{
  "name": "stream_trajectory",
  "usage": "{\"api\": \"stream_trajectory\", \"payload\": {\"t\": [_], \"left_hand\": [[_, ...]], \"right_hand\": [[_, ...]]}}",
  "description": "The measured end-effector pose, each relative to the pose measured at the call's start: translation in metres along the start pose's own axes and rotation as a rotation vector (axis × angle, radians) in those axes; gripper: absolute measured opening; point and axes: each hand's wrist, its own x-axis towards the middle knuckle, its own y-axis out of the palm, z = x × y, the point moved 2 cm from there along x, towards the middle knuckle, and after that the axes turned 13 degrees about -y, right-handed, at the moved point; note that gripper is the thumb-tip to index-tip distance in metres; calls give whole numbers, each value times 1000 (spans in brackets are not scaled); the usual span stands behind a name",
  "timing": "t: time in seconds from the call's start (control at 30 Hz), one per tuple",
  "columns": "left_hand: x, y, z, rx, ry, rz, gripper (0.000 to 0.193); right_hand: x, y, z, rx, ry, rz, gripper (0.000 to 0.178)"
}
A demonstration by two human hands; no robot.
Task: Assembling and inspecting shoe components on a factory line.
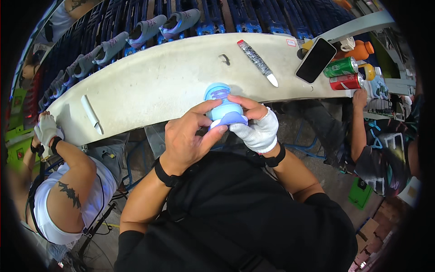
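Note:
In front of my chest, at the near edge of the pale bench (172, 68), I hold a light-blue and purple shoe (225, 110), seen end-on. My left hand (188, 133), bare, is closed on its left side, fingers and thumb pressing its near purple end. My right hand (259, 127), in a white glove with some fingertips bare, grips the right side. The far light-blue end rests on or just over the bench; I cannot tell which. Its underside is hidden by my fingers.
Blue conveyor slats with several grey shoes (110, 46) run behind the bench. A wrapped stick with a white tip (257, 62), a white blade-like tool (92, 114), a phone (316, 60), a green can (340, 68) and a red can (346, 82) lie there. Co-workers flank me.

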Motion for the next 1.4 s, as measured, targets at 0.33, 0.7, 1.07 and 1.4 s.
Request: {"api": "stream_trajectory", "payload": {"t": [0.33, 0.7, 1.07, 1.4], "left_hand": [[29, -46, -31, 274, -189, 259, 51], [9, -52, -11, 651, -248, 387, 86], [4, -42, -37, 706, -344, 380, 82], [-6, 16, -15, 171, 25, 19, 46]], "right_hand": [[22, 20, 0, -216, -114, 133, 39], [16, 23, 3, -456, 123, 387, 37], [10, 15, 1, -614, 194, 462, 72], [46, -21, 42, -202, 26, 287, 81]]}}
